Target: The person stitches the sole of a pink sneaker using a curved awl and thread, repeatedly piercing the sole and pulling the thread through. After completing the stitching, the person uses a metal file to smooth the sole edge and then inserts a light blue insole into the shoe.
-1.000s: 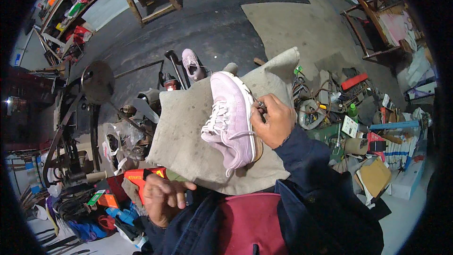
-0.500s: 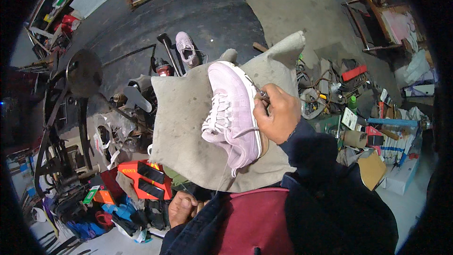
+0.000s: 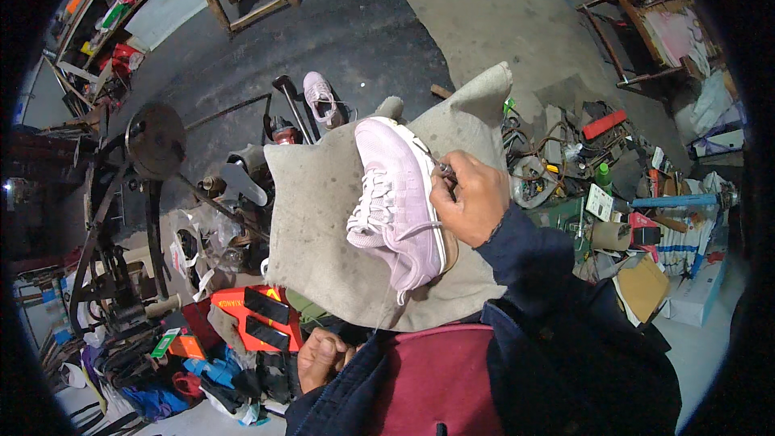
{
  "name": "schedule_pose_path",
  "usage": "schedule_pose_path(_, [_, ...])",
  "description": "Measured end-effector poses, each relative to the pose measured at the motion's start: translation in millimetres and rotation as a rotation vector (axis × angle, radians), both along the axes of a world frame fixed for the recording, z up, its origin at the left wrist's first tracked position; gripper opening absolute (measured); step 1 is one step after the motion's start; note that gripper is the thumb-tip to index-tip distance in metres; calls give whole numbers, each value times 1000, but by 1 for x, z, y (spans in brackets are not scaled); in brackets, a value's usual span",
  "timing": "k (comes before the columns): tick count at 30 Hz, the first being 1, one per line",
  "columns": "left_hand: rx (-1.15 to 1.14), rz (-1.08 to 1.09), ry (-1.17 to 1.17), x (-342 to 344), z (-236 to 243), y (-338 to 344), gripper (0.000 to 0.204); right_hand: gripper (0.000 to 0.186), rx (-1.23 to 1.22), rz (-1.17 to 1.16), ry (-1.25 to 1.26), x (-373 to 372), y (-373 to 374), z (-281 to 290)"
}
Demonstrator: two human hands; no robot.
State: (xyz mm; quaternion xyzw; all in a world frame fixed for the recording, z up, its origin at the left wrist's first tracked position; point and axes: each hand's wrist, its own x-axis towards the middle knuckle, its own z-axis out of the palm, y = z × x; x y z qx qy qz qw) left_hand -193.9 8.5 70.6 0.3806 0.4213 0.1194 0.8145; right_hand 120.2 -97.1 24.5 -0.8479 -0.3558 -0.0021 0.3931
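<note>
A pale pink lace-up sneaker [image 3: 404,202] lies on its side on a grey cloth [image 3: 311,226] over my lap, its toe pointing away and its white sole edge turned to the right. My right hand [image 3: 472,200] is closed around a small metal-ended tool like an awl [image 3: 444,169], whose tip meets the seam between sole and upper. Below the cloth's left front edge, my left hand [image 3: 323,358] is curled closed; whatever it holds is hidden. The matching sneaker [image 3: 320,97] stands on the dark floor beyond the cloth.
At the left stands a black iron machine with a round wheel [image 3: 155,141]. A red box [image 3: 254,319] and a heap of bags sit near my left hand. Tools, a green bottle [image 3: 603,175] and a blue-handled tool [image 3: 674,201] crowd the right side.
The view has shifted slightly. My right hand keeps its hold at the sole edge. The thin thread seen hanging from the sneaker toward my left hand is now hardly visible.
</note>
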Motion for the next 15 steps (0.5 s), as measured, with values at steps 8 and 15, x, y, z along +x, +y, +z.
schedule_pose_path(8, [-17, 25, 14, -7, -2, -8, 30, 15, -64, 43, -4, 4, 3, -1])
schedule_pose_path(15, [39, 205, -232, -16, -21, 13, 27, 17, 2, 4, 22, 4, -2, -1])
